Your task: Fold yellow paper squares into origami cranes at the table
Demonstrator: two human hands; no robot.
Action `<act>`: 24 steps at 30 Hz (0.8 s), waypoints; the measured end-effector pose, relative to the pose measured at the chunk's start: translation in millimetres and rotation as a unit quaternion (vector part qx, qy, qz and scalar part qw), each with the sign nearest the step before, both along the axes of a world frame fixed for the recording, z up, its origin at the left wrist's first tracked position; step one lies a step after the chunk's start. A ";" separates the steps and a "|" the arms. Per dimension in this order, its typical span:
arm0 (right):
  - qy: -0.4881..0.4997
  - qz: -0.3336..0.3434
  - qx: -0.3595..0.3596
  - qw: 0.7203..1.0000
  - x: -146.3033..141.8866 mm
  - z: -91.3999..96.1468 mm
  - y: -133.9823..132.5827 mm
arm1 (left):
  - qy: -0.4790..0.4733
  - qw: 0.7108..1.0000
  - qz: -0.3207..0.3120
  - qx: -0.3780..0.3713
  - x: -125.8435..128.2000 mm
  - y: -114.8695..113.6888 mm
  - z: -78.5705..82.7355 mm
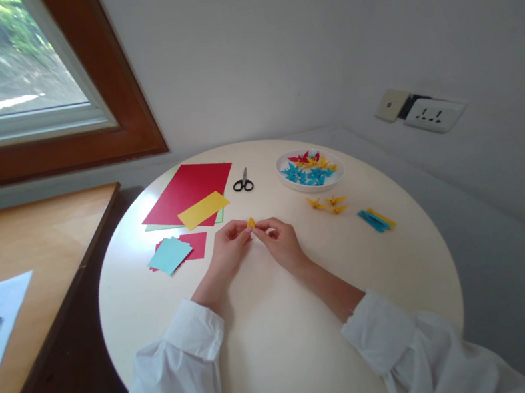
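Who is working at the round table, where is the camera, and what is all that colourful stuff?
It's no robot, just someone's own bare left hand and right hand. This one picture comes from a camera worn on the head, looking forward and down past the white sleeves. The fingers of both hands pinch a small yellow paper piece.

On the pale table, a big red sheet, a yellow strip and a light blue square lie on the left. The scissors lie beyond the hands. On the right are a white dish of folded blue, yellow and red shapes, more yellow shapes and some narrow blue strips.
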State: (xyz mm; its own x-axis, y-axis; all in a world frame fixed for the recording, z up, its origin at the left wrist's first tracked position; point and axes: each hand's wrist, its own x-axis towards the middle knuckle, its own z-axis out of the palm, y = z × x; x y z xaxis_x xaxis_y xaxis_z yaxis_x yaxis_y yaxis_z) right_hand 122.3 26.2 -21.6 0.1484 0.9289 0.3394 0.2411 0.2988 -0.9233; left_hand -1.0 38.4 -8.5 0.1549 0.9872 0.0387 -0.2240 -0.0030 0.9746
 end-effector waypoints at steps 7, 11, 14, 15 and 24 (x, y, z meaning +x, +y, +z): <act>-0.010 -0.001 -0.004 1.000 0.4 -0.2 -0.3 | 0.000 1.000 0.004 -0.029 1.4 -1.0 3.4; -0.025 0.002 0.001 1.000 0.4 -0.2 -0.7 | -0.003 1.000 0.005 -0.031 2.2 -1.5 4.4; -0.036 0.005 0.007 0.999 0.5 -0.6 -0.7 | -0.004 1.000 0.003 -0.029 1.8 -1.5 4.4; -0.038 0.007 0.009 0.999 0.6 -0.8 -0.6 | -0.005 1.000 0.001 -0.029 1.6 -1.4 4.3; -0.036 0.024 0.010 0.999 -0.3 -2.0 -0.1 | -0.028 0.999 -0.031 -0.020 0.6 0.0 -0.4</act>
